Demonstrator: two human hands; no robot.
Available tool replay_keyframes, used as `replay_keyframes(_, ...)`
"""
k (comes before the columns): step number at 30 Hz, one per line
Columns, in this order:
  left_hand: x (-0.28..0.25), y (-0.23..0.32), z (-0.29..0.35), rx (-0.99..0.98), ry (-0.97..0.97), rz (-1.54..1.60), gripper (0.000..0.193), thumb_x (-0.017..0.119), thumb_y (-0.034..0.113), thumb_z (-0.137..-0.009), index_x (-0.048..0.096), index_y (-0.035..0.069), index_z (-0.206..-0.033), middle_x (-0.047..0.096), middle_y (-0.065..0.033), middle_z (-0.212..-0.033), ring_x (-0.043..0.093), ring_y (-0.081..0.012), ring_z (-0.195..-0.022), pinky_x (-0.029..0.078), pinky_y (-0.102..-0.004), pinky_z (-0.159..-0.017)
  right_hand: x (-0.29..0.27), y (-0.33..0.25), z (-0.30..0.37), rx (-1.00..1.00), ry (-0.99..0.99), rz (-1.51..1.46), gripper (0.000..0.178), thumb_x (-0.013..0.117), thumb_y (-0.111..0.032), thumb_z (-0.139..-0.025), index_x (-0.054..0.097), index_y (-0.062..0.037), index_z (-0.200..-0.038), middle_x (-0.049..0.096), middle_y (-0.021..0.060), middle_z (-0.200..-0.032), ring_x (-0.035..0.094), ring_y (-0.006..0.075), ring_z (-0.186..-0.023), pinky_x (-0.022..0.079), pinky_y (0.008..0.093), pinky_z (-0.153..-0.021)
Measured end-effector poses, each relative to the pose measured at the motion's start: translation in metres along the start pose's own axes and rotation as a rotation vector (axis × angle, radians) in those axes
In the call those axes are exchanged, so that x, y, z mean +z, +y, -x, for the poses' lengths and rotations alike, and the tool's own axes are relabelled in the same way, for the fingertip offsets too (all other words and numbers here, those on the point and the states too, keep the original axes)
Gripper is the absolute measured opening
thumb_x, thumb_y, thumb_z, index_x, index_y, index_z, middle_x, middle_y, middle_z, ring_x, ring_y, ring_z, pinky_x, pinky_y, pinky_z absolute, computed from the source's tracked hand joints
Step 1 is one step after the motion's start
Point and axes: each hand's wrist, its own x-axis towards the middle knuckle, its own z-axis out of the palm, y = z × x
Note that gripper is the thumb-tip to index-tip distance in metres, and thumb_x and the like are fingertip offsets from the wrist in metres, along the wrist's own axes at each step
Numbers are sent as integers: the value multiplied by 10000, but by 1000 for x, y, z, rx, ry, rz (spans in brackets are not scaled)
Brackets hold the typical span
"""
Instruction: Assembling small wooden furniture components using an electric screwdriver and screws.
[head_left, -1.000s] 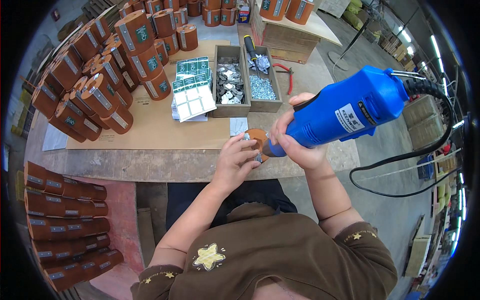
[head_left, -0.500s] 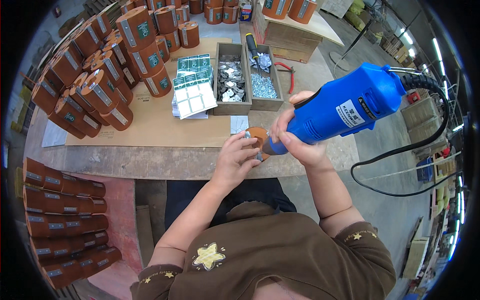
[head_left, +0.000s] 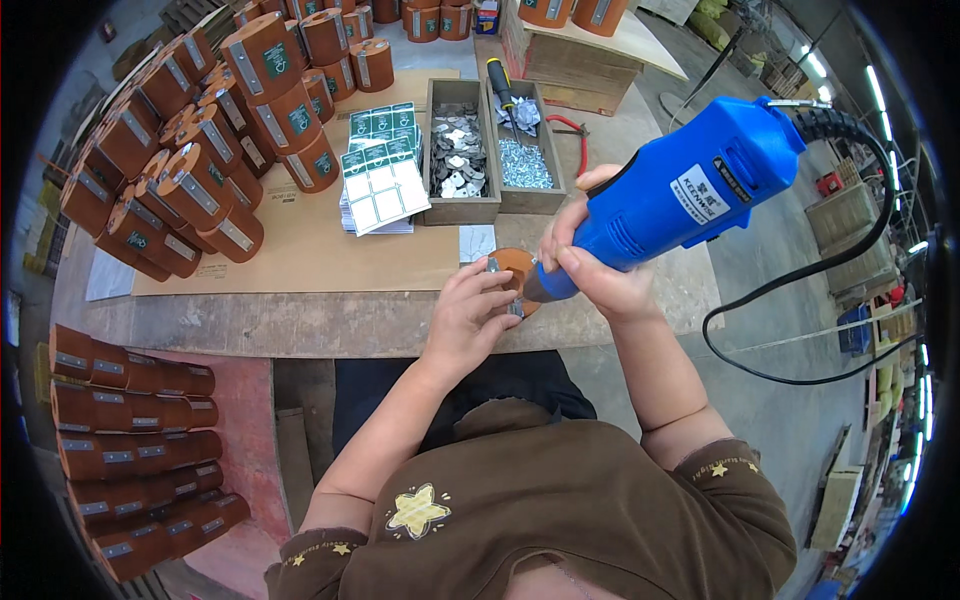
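Note:
My right hand (head_left: pixel 610 275) wraps round a bulky blue electric screwdriver (head_left: pixel 740 160), its dark nose pointing down and left at an orange-brown cylinder (head_left: pixel 516 260) on the bench's front edge. Fingers of my left hand (head_left: pixel 465 312) curl over the cylinder's left side and grip it. A small metal strip (head_left: pixel 493 265) shows by the fingertips, and another bit of metal lies by the thumb. Whether the tool's tip touches a screw is hidden.
Behind the cylinder stand wooden trays of metal plates (head_left: pixel 460 150) and screws (head_left: pixel 525 165). Beside them are a label stack (head_left: pixel 383 195), a yellow-black screwdriver (head_left: pixel 500 85) and red pliers (head_left: pixel 580 145). Cylinders (head_left: pixel 205 185) pile up left; more (head_left: pixel 130 410) lie below. A black cable (head_left: pixel 800 290) loops right.
The electric screwdriver has tilted and shifted slightly left. My left hand keeps its grip on the cylinder; the whole view has moved a little.

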Motion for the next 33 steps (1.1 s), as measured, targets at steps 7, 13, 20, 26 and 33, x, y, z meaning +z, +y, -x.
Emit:
replay_keyframes(7,-1,1,0,-6,-9,-30,259,699,49,-588,632,56,-838,578,-62,-1012,417,-303,-1113,346,-391,-907,3,0,-1,-17,-49,49,495,572,21,-675,295,-43,-1080,491,68,-680,522,162,-605,431,298,-585)
replay_keyframes(13,0,2,-1,-13,-18,-28,276,697,51,-592,628,64,-859,572,-63,-1021,417,-297,-1114,345,-391,-906,1,-1,2,30,-13,-62,494,563,34,-675,296,-39,-1084,491,70,-682,524,158,-609,432,293,-578)
replay_keyframes(20,1,2,-2,-22,-23,-41,280,701,68,-594,633,67,-866,570,-77,-1026,421,-275,-1110,343,-382,-902,2,2,2,8,5,-76,488,558,43,-669,299,-24,-1077,493,69,-684,528,152,-612,437,277,-576)
replay_keyframes(26,0,4,-2,-50,-48,-43,291,695,39,-576,629,53,-860,559,-61,-1055,406,-285,-1125,342,-380,-916,8,2,0,32,134,-96,270,610,5,-625,524,2,-881,566,20,-730,542,73,-681,444,227,-592)
replay_keyframes(33,0,-1,0,-67,-54,-42,289,700,41,-566,625,49,-844,562,-59,-1048,407,-289,-1125,343,-378,-917,10,-7,-2,225,8,-1,225,612,-30,-609,549,-24,-825,579,33,-744,551,92,-660,456,241,-587)
